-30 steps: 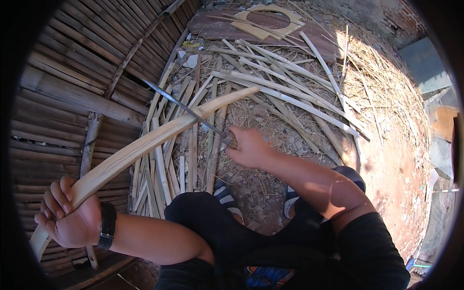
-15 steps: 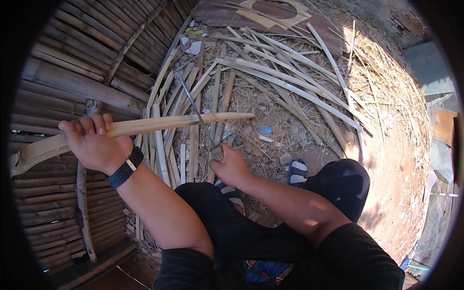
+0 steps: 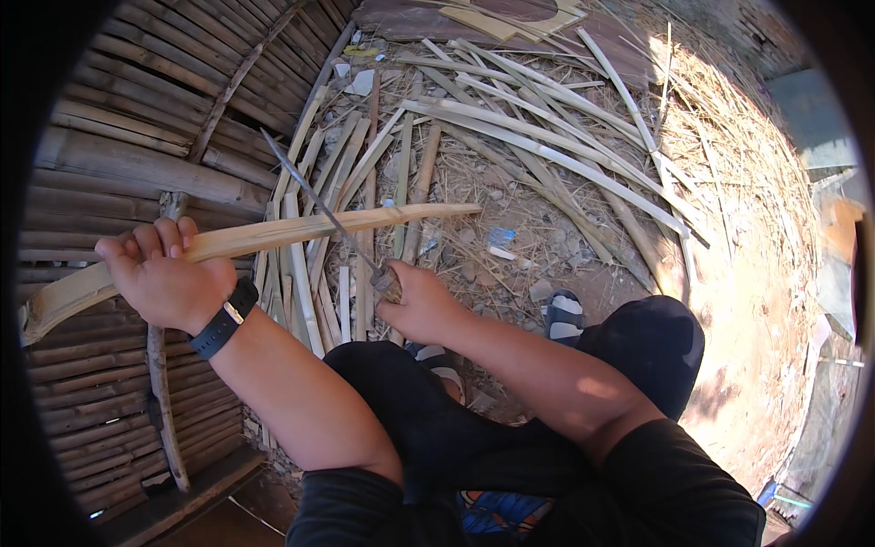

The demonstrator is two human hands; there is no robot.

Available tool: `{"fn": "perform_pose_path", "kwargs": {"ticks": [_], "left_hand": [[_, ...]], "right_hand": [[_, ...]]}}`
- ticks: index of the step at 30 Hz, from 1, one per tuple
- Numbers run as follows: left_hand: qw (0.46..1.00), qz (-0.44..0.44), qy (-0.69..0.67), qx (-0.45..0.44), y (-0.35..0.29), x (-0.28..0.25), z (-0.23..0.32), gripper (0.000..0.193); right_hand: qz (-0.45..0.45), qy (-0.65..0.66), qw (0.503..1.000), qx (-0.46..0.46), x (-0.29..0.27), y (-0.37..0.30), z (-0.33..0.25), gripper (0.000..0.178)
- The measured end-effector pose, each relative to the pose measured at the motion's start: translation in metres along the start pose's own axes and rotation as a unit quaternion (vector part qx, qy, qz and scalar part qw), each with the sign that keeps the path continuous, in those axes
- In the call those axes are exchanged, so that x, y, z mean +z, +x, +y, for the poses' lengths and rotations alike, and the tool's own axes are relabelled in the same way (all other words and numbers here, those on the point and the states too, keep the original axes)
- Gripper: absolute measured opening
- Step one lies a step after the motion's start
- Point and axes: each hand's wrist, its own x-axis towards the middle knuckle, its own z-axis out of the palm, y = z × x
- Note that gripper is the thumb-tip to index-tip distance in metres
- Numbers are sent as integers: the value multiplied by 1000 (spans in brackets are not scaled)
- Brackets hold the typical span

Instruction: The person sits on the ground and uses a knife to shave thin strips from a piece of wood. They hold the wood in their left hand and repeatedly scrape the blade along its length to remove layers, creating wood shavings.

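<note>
My left hand (image 3: 171,273) is wrapped round a long pale bamboo strip (image 3: 273,239), which bends down toward its thick end at the left and tapers to a thin tip at the right. A dark watch sits on that wrist. Closed on the short handle of a knife, my right hand (image 3: 417,303) is near my knees. The narrow dark knife blade (image 3: 305,187) points up and to the left and crosses the strip. Whether its edge bites into the bamboo I cannot tell.
Many split bamboo strips (image 3: 556,150) lie scattered on the ground ahead, among shavings and stones. A slatted bamboo wall (image 3: 100,201) stands close at the left. A flat board with a round cutout (image 3: 497,25) lies at the far end. Sandalled feet (image 3: 563,314) rest below.
The knife has moved left and its blade has tilted further toward the wall. My right hand has shifted left with it. My left hand and the strip have moved only slightly.
</note>
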Motion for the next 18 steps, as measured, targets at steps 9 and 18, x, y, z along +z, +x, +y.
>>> {"fn": "perform_pose_path", "kwargs": {"ticks": [9,18], "left_hand": [[999,33,11,-13,10,-12,-5,33],[999,19,29,-3,14,-15,-7,30]], "right_hand": [[135,-113,957,229,-21,-3,176,41],[22,-2,999,29,6,5,38,45]]}}
